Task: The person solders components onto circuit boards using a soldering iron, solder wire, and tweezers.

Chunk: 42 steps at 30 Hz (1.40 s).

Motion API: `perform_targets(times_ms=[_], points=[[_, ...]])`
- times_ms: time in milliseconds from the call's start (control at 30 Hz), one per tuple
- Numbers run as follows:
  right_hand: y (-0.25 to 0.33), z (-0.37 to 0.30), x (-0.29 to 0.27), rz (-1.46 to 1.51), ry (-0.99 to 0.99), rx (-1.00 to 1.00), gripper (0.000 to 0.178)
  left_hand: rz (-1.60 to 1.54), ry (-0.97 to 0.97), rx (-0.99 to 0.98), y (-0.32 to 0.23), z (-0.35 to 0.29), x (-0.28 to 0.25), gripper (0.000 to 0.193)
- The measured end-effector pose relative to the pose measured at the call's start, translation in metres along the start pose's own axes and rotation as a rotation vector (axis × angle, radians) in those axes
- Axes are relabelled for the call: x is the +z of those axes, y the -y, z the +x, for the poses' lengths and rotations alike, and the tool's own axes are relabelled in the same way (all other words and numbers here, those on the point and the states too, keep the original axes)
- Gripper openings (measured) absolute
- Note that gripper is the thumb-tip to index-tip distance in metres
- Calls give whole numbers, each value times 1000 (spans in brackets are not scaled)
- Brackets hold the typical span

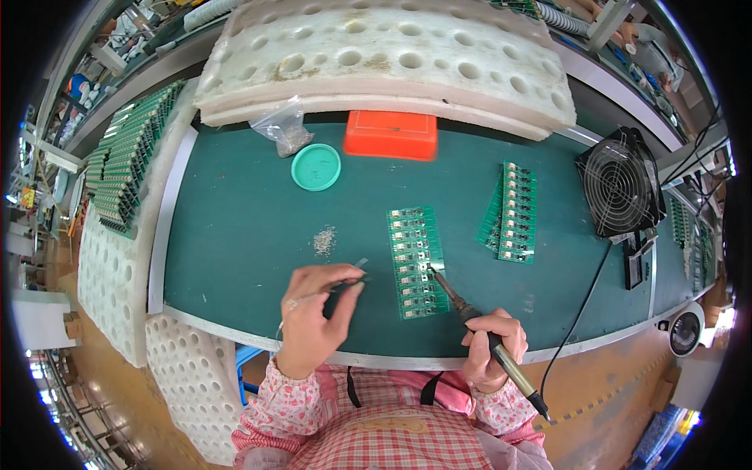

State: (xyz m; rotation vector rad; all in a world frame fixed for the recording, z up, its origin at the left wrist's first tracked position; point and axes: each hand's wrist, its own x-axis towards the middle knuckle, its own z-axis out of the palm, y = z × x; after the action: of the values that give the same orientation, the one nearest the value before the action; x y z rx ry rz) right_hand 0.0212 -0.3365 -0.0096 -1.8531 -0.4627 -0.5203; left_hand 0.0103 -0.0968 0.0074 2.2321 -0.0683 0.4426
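Note:
My right hand [495, 345] is closed round the handle of a soldering iron [462, 304]. The iron's tip meets the right side of a green circuit board panel [411, 254], which lies upright in front of me with a row of small white parts. To the left of the panel, my left hand [317, 309] pinches a thin tool that looks like tweezers [361, 263], mostly hidden by the fingers and pointing away from me. Just beyond that hand, a small heap of tiny pale parts [324, 241] lies loose on the green mat [235, 258].
A round teal lid [316, 167], a clear plastic bag [286, 129] of small parts and a red box [391, 135] stand at the back. Two panels [518, 211] overlap at right, near a black fan [619, 184]. White foam [384, 59] borders the far edge; many boards [133, 153] stand left.

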Motion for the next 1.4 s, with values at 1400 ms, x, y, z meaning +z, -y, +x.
perform_targets(times_ms=[1400], points=[[0,1,1,-13,-12,4,6,247,-122,-36,24,-4,-15,13]])
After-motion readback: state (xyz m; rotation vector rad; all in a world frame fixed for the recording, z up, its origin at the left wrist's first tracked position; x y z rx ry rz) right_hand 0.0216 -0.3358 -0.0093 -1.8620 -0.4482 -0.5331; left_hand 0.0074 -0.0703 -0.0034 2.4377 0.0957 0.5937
